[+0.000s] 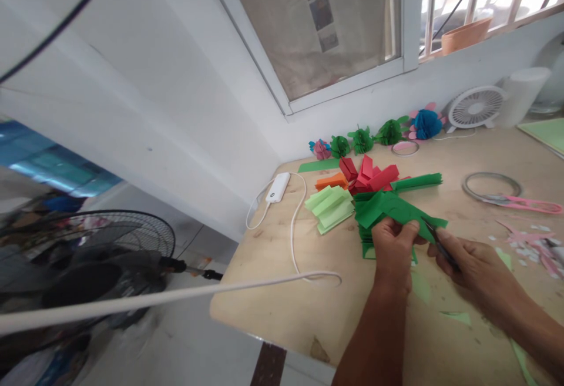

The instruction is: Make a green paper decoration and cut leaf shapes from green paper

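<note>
My left hand (392, 251) grips a folded sheet of dark green paper (381, 210) at the middle of a plywood table (282, 309). My right hand (469, 265) is shut on a pair of dark-bladed scissors (440, 248), whose blades reach the paper's right edge. The handles are hidden inside my fingers. Just beyond my hands lie folded red paper (368, 175), a green strip (416, 182), an orange folded piece (331, 181) and a pale green pleated stack (329, 210). Green offcuts (456, 317) lie below my right forearm.
Paper flowers (363, 140) line the wall behind the table. A white power bank (277, 187) with its cable, pink-handled scissors (533, 204), a tape roll (491, 186) and pink scraps (533, 248) lie on the table. A small white fan (474, 108) stands behind; a floor fan (83, 262) stands left.
</note>
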The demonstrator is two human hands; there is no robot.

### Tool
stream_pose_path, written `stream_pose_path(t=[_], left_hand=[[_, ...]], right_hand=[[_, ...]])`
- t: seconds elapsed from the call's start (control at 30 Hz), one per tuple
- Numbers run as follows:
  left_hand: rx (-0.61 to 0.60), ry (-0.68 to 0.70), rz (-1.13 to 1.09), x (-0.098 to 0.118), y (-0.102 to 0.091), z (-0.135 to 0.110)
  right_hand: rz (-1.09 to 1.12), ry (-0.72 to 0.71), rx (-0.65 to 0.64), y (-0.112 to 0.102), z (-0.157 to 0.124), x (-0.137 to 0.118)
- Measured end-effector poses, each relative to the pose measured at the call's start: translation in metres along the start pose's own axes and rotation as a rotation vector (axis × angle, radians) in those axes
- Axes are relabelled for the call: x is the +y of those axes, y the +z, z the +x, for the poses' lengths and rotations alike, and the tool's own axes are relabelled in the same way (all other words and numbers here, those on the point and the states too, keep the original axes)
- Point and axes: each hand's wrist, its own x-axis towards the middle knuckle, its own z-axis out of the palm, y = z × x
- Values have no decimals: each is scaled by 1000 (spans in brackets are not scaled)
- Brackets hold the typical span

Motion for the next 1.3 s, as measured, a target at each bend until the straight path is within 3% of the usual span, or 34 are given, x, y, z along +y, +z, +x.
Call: stream_pose_path(t=[0.7,1.3], left_hand=[[33,-10,-20,-4,1,6],[-38,39,-25,-2,-3,3]], right_hand=[[26,-37,-31,0,4,8],[7,46,-57,-1,2,3]])
